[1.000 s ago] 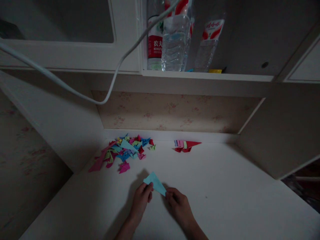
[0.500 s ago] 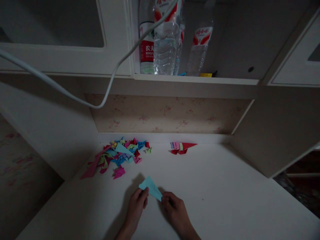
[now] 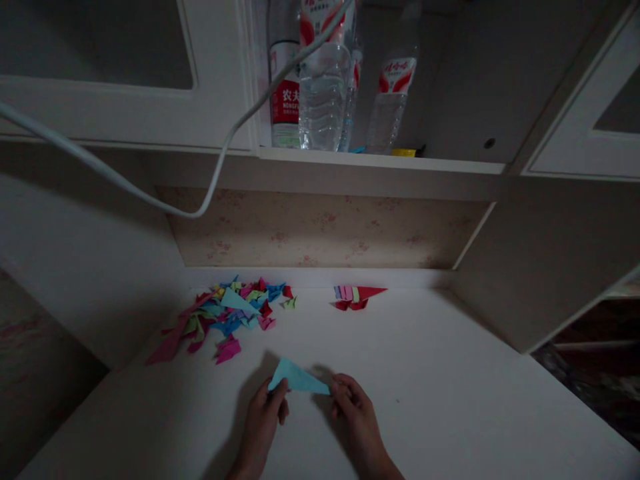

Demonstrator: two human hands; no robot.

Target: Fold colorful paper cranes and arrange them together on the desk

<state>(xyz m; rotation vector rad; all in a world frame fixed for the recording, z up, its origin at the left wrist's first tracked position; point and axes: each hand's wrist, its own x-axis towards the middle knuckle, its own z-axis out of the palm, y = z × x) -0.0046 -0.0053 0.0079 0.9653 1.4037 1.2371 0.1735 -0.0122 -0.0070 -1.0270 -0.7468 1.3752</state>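
Between my two hands is a light blue piece of folded paper (image 3: 299, 379), long and triangular, held above the white desk (image 3: 440, 407). The wide end is pinched by my left hand (image 3: 264, 413), thumb on top. At the narrow tip on the right, my right hand (image 3: 356, 408) grips the paper with thumb and fingers closed. Beyond my left hand lies a pile of coloured folded paper pieces (image 3: 230, 320), with a magenta piece (image 3: 229, 349) at its near side. Farther back, a red pointed paper piece (image 3: 370, 293) rests beside small pink, green and red ones.
A shelf (image 3: 440, 163) overhangs the desk and bears several plastic bottles (image 3: 325, 100). A white cable (image 3: 187, 215) hangs in front at upper left. Cabinet side panels stand at left and right (image 3: 540, 253). Floral wallpaper (image 3: 320, 230) covers the back wall.
The light blue paper has turned so that its long side lies nearer level. My right hand has shifted slightly up, and my left hand slightly left. The whole view has moved a little.
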